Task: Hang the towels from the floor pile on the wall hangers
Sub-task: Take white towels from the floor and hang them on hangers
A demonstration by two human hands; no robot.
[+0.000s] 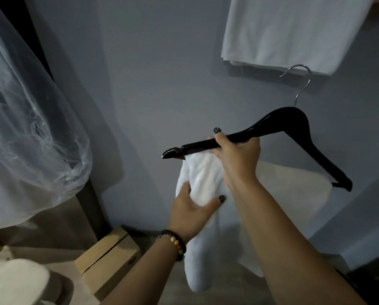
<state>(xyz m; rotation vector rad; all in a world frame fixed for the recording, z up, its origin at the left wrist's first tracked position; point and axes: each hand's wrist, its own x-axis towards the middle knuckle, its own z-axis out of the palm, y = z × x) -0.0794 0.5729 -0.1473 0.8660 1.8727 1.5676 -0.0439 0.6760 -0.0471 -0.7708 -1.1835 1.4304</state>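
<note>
A black hanger (289,119) with a metal hook is held up in front of the grey wall. My right hand (236,157) grips its left arm. A white towel (202,179) hangs bunched from that arm and drops toward the floor. My left hand (190,212), with a bead bracelet on the wrist, clasps the towel from below and to the left. More white towel (294,194) spreads out behind my right forearm. Another white towel (289,34) hangs on the wall at the upper right.
Sheer white netting (30,128) hangs at the left over a dark frame. A wooden box (109,258) stands on the floor by the wall. A pale cloth pile (14,280) lies at the bottom left.
</note>
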